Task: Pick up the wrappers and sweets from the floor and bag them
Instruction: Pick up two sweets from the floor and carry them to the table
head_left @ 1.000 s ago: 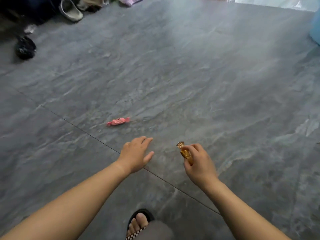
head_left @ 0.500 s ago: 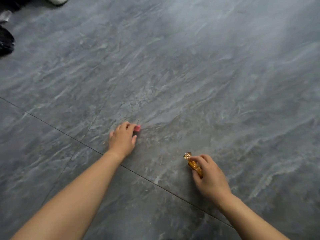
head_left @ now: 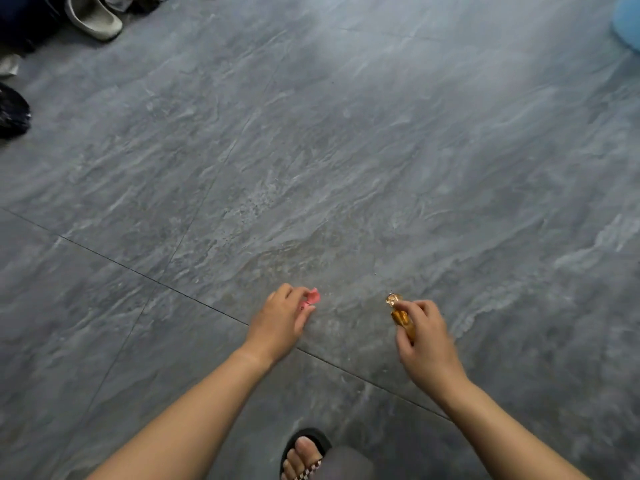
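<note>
Down low over the grey, marble-veined tiled floor (head_left: 346,150), both bare forearms reach forward from the bottom edge of the head view. On the left, the left hand (head_left: 280,323) has its fingers curled in, with the small pink twist-wrapped sweet (head_left: 310,299) pinched between the thumb and the fingertips; one flared pink end pokes out past the fingers, and whether the sweet touches the tile cannot be told. Beside it and apart, the right hand (head_left: 427,344) is closed in a loose fist around the shiny golden-orange foil-wrapped sweet (head_left: 400,315), whose crinkled twisted tip stands out above the thumb and forefinger while the body runs down along the inside of the hand. A thin dark grout line (head_left: 138,271) runs slantwise across the floor and passes under both wrists. Near the bottom edge, between the two arms, a foot in a black open-toed sandal with a chequered strap (head_left: 304,452) rests on the tile. Far off at the top left corner lie a pale cream slip-on shoe (head_left: 93,17) and, lower along the left edge, a crumpled black plastic bag (head_left: 12,112), well apart from the hands. A light blue rounded object (head_left: 628,19) is cut off by the top right corner.
</note>
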A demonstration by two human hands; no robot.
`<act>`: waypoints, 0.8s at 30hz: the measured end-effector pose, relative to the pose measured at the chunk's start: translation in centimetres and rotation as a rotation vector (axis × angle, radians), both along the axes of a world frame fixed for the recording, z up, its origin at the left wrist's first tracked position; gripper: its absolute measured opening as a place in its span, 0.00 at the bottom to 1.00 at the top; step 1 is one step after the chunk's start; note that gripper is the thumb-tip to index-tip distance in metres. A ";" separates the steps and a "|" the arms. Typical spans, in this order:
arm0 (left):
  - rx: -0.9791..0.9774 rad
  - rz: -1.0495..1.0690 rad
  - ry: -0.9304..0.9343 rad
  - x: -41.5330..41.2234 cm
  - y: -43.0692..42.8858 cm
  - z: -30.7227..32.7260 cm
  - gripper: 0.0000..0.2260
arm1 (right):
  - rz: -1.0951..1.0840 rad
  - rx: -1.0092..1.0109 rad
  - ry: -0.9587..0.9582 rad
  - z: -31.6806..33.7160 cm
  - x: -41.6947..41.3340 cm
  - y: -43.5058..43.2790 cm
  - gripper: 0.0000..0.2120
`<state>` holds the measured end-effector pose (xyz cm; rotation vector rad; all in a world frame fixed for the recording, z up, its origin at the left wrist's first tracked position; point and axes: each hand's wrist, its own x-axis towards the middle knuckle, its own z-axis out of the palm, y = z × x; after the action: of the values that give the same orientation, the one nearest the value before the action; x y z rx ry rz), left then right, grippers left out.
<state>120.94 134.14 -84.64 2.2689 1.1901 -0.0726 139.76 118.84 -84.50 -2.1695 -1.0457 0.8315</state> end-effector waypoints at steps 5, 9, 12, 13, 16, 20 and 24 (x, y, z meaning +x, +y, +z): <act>-0.009 0.163 -0.040 1.5 -1.2 14.4 0.09 | 0.018 -0.016 0.051 12.6 1.5 -2.2 0.15; -0.047 0.163 -0.037 2.1 -3.6 29.2 0.10 | 0.056 -0.024 0.047 26.7 1.7 -3.3 0.15; -0.064 0.191 -0.062 1.9 -5.8 41.1 0.09 | 0.099 0.005 0.028 39.2 1.3 -3.5 0.15; -0.066 0.206 -0.076 1.7 -6.7 45.3 0.09 | 0.122 0.010 0.025 43.7 0.9 -3.7 0.15; -0.059 0.312 -0.119 0.6 -9.2 57.5 0.10 | 0.208 0.051 -0.005 56.1 -0.6 -4.3 0.15; -0.062 0.527 -0.221 -3.0 -12.7 68.1 0.09 | 0.320 0.088 -0.011 67.8 -4.0 -4.8 0.15; -0.043 0.723 -0.306 -8.0 -13.7 73.4 0.08 | 0.389 0.138 -0.039 73.7 -8.8 -2.5 0.14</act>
<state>112.93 120.41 -11.20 1.6137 1.7209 0.4971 130.94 116.30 -10.81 -1.9017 -1.5283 0.8586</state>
